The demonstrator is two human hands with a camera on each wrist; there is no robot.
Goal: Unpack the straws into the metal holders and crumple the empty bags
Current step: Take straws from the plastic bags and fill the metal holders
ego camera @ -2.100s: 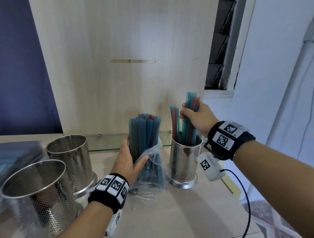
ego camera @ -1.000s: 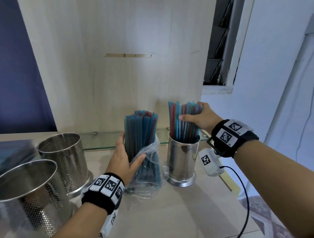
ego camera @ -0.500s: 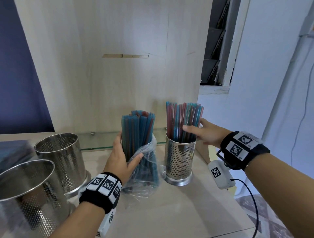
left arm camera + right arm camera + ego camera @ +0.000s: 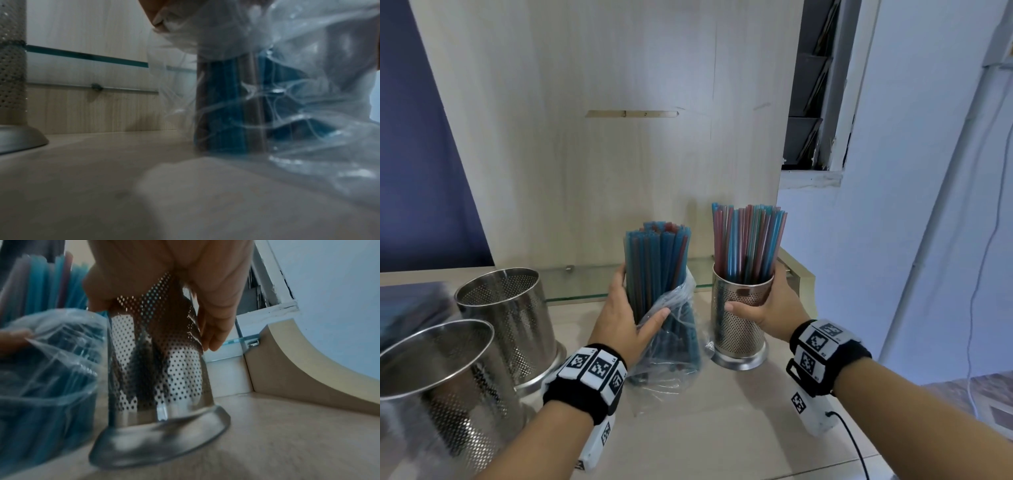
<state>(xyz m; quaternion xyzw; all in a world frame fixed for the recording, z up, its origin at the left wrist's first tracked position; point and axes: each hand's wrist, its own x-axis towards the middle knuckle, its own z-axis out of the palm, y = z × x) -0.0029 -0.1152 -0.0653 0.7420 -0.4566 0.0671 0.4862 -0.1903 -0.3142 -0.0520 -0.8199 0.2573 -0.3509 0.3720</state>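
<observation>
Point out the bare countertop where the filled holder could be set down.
Free: the countertop in front, between both forearms, and the strip right of the filled holder. Crowded: left side, with two empty holders and the straw bag close beside the filled one.

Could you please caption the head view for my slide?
Right hand grips a straw-filled holder; left hand holds bagged straws.

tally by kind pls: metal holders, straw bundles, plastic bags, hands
Metal holders: 3, one filled, two empty
Straw bundles: 2, one in the filled holder, one in the bag
Plastic bags: 1
Hands: 2, left hand, right hand
Total: 8
</observation>
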